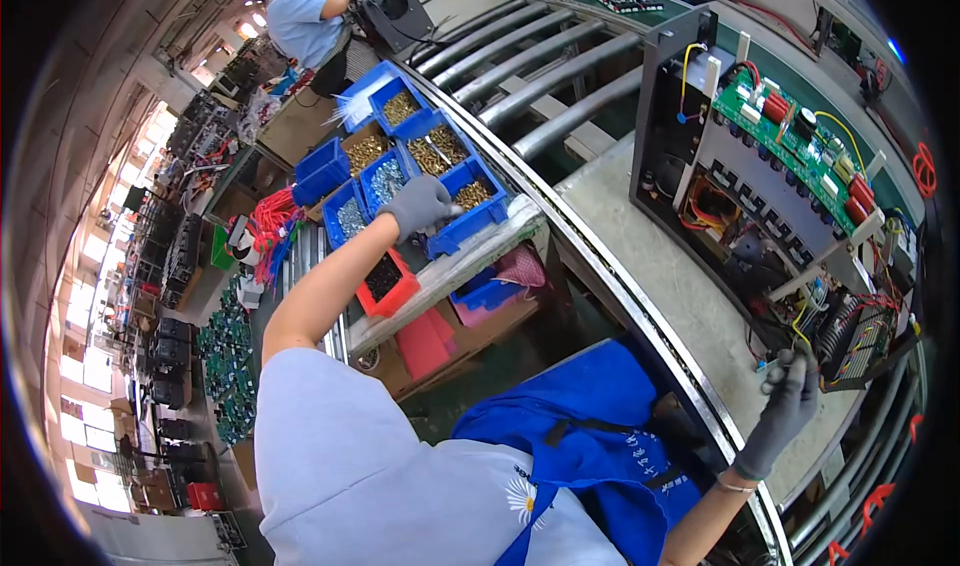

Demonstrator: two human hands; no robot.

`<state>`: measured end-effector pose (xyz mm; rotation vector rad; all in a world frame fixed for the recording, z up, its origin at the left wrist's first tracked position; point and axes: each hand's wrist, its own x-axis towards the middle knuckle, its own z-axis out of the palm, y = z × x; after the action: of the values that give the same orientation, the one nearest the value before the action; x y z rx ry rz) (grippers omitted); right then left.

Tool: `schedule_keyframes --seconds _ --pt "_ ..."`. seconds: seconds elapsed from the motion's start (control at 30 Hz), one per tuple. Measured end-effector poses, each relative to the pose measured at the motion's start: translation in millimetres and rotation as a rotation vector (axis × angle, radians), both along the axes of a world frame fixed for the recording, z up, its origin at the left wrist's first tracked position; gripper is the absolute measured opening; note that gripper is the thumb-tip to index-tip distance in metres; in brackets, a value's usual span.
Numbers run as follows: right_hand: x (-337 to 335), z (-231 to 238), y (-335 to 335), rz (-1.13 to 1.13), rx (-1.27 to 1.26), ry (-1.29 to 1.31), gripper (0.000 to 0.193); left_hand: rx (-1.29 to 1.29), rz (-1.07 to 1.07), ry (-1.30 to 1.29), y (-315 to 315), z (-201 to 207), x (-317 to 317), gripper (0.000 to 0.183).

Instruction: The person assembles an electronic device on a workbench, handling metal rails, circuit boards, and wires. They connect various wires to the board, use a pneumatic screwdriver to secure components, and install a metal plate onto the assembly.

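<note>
Over at the left, the gloved left hand (418, 206) is held above the bins, its fingers bent down and drawn close together at a blue bin (470, 230) filled with brass-coloured fasteners (474, 195); whether any piece is gripped cannot be told. Just to the left of the glove, silvery fasteners (383, 180) are kept in another blue container, and on the near side a red bin (396, 301) is seen, loaded with dark pieces. Across to the right, the open chassis (740, 161) is stood on the pale bench (650, 256), its green circuit board (792, 154) exposed to view. By its near end the gloved right hand (783, 403) is held up, fingers half curled; a yellow wire (800, 318) is seen just beyond the fingertips, though contact cannot be made out. At the far left, a dark box (395, 14) is handled by a co-worker (298, 28).
</note>
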<state>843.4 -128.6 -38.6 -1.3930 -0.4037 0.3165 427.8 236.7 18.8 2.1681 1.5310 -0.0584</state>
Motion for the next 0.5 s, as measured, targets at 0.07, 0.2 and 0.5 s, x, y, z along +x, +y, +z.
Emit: schedule_keyframes --seconds 0.07,0.2,0.5 --pt "31 -21 -1 0.071 -0.043 0.046 0.03 -0.006 0.092 -0.048 -8 11 4 0.029" --pt "8 -9 4 0.147 -0.077 0.109 0.029 0.146 0.139 -0.102 -4 17 -4 0.026" --pt "-14 -2 8 0.362 -0.285 0.031 0.03 0.086 -0.092 -0.671 -94 21 108 0.017"
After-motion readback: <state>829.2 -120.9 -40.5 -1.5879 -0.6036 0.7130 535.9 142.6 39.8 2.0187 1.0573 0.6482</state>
